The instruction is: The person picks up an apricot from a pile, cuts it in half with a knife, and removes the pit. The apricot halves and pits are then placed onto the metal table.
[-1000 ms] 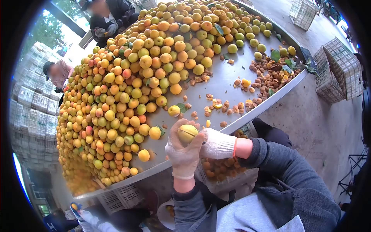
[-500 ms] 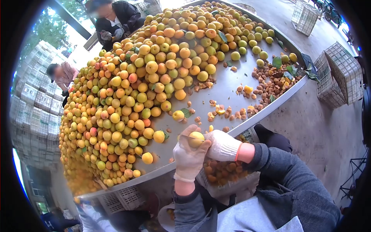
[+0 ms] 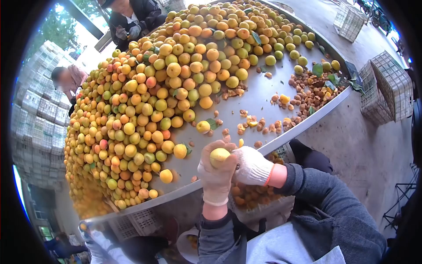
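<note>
Both my hands wear white gloves and meet at the near edge of the metal table [image 3: 257, 103]. In my left hand [image 3: 216, 174] is a yellow apricot [image 3: 219, 157], with the fingers wrapped round it. My right hand [image 3: 254, 166] is closed just right of the apricot, its fingers touching my left hand; what it holds, if anything, is hidden. Beyond them a large heap of yellow and orange apricots [image 3: 145, 110] covers much of the table. Brown pits [image 3: 307, 94] lie scattered on the right part.
Below my hands stands a crate of apricot pieces [image 3: 255, 196]. A white bucket [image 3: 188, 244] is near my left sleeve. Crates [image 3: 387, 88] stand on the floor at right. One person [image 3: 132, 22] works across the table, another [image 3: 69, 81] at far left.
The apricot has turned in my left hand, and the thin line seen across it before no longer shows. My right hand has shifted slightly down. The view has moved a little.
</note>
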### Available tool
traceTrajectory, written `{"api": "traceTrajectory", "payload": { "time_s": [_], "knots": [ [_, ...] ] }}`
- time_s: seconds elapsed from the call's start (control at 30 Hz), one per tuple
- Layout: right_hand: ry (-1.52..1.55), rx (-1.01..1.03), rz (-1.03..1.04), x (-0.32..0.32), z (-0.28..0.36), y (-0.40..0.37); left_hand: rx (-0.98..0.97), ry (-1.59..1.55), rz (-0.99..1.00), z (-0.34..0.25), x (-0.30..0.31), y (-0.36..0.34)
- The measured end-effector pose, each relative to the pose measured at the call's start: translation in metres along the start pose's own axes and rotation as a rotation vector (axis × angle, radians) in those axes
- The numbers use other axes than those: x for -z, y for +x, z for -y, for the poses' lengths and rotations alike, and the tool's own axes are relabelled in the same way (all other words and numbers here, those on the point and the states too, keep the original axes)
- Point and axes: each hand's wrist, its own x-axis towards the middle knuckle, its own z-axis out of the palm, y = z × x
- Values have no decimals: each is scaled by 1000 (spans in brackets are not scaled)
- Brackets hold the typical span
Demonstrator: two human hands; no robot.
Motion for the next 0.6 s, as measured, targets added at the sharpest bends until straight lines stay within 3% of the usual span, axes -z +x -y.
{"api": "traceTrajectory", "payload": {
  "time_s": [0.1,0.33,0.37,0.43,0.53,0.6],
  "knots": [
    [66,127,8,-6,-7,1,-19,127,-46,-3,-5,-3],
    [271,75,90,-17,-24,11,-167,402,-73,13,-1,2],
    [266,73,82,-13,-24,9,-171,398,-65,11,-4,2],
    [268,18,7,-1,-11,6,-36,-33,-89,6,-6,-1],
    [147,-65,-19,-3,-1,3,46,-166,-81,6,-5,-2],
    [108,1,-29,-1,-3,2,9,-36,-69,1,-5,-2]
  ]
}}
